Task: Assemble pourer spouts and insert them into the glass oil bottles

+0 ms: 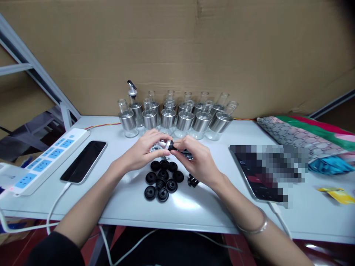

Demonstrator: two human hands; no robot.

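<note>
My left hand (pixel 145 147) pinches a silver pourer top (pixel 168 144) between thumb and fingers. Against it, my right hand (pixel 198 159) grips a small black piece (pixel 172 146), the two parts touching. More silver and black pieces show partly behind my fingers, mostly hidden. Just below the hands lie several round black stoppers (pixel 150 193) in a cluster on the table. A few small black parts (pixel 193 180) sit beside my right wrist. Behind the hands stand rows of glass bottles (pixel 185 121) with steel sleeves; one at the back left carries a fitted pourer (pixel 132 89).
At left, a white power strip (pixel 57 153) and a phone (pixel 84 162) with a cable lie on the table (pixel 124 207). A second phone (pixel 252 173), a patterned cloth bag (pixel 302 138) and a yellow wrapper (pixel 338 195) are at right. Cardboard (pixel 166 48) rises behind the bottles.
</note>
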